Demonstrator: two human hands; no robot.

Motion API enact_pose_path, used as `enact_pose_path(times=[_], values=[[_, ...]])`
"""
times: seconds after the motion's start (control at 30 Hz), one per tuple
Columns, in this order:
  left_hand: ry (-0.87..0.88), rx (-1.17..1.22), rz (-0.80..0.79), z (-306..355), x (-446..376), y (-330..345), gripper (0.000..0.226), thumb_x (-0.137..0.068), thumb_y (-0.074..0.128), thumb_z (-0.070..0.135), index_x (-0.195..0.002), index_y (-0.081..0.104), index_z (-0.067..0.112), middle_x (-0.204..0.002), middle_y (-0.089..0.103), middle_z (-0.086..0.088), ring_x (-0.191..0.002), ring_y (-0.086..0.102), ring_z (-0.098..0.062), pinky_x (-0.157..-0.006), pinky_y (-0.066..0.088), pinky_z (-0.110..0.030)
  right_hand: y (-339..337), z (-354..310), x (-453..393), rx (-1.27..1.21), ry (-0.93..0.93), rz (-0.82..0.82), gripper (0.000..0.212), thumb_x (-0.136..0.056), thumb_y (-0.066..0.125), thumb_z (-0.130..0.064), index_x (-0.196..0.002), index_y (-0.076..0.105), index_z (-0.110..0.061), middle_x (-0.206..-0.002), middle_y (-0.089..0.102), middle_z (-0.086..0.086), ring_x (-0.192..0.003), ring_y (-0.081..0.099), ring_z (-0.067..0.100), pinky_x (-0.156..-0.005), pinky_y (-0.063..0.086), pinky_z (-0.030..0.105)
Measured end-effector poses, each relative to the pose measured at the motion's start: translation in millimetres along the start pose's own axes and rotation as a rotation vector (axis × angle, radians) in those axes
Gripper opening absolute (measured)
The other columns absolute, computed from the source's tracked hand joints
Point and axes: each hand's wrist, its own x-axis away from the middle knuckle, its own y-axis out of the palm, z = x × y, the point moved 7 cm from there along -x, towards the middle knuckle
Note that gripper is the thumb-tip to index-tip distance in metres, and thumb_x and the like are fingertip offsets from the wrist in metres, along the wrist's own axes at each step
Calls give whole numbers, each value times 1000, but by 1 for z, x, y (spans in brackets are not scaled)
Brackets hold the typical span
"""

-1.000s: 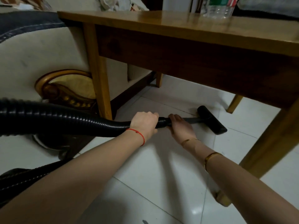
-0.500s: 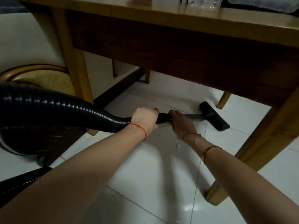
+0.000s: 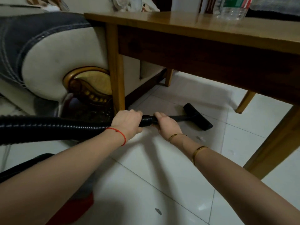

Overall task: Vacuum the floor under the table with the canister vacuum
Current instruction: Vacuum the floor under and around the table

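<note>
A black ribbed vacuum hose (image 3: 53, 128) runs in from the left edge to a short black wand ending in a flat floor nozzle (image 3: 198, 117). The nozzle lies on the white tiled floor (image 3: 162, 168) under the front edge of the wooden table (image 3: 186, 21). My left hand (image 3: 128, 121), with a red string at the wrist, is closed around the hose end. My right hand (image 3: 167, 125), with gold bangles on the forearm, grips the wand just beyond it. The canister itself is not clearly in view.
A cream sofa (image 3: 65, 62) with carved gold trim stands close left of the table leg (image 3: 116, 73). Another table leg (image 3: 274, 143) stands at the right. A plastic bottle (image 3: 231, 8) sits on the tabletop. Small debris (image 3: 158, 211) lies on the tiles.
The view has tilted up and shifted left, showing more sofa and tabletop. Both hands keep their grip; the nozzle stays on the floor under the table's front edge.
</note>
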Motion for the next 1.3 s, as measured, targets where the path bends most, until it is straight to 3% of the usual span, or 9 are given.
enact_pose_path(times=[0.23,0.37,0.53,0.77,0.97,1.17,1.3], values=[[-79,-15,-12,-62,52,-2,32,-88,58,39,-113,52,18,-96,64,-1,-81,64,-19,-61,43,-28,16,-80,-7,-56,-134,-15,20,-90,59,-25,-105,48,-19,-104,56,4,-89,57,22,-71,43,28],[-126,-12,-29,-86,73,-8,31,-88,58,39,-110,53,18,-94,63,-1,-82,64,-21,-60,40,-29,20,-113,-10,-102,-186,-32,21,-90,58,-27,-108,48,-20,-106,57,5,-90,58,22,-75,51,35],[-170,-5,-25,-94,83,-12,30,-87,58,40,-106,54,17,-91,63,-1,-81,64,-23,-60,39,-30,26,-125,-16,-117,-224,-52,22,-89,60,-24,-107,49,-17,-107,56,6,-92,58,25,-74,50,36],[-204,41,-41,-68,54,4,32,-88,58,36,-111,55,14,-100,65,-5,-86,65,-23,-64,41,-29,33,-86,-33,-151,-263,-110,21,-89,60,-23,-105,48,-19,-104,53,4,-86,50,17,-72,37,26],[-236,100,-52,-45,-2,22,34,-90,57,34,-115,55,11,-106,64,-7,-92,65,-25,-71,48,-31,37,-32,-70,-110,-250,-195,20,-88,59,-19,-97,41,-20,-103,50,5,-87,49,18,-76,42,31],[-249,124,-65,-27,-64,40,35,-89,59,33,-115,55,10,-109,63,-9,-96,65,-27,-68,44,-30,42,22,-107,-125,-220,-196,20,-91,58,-19,-109,51,-14,-107,56,7,-94,51,19,-76,35,26],[-255,131,-80,-19,-99,50,35,-89,60,32,-116,55,10,-110,63,-10,-99,64,-28,-67,40,-30,49,56,-130,-141,-161,-218,29,-92,59,-23,-117,52,-12,-116,57,10,-103,54,26,-86,42,32]])
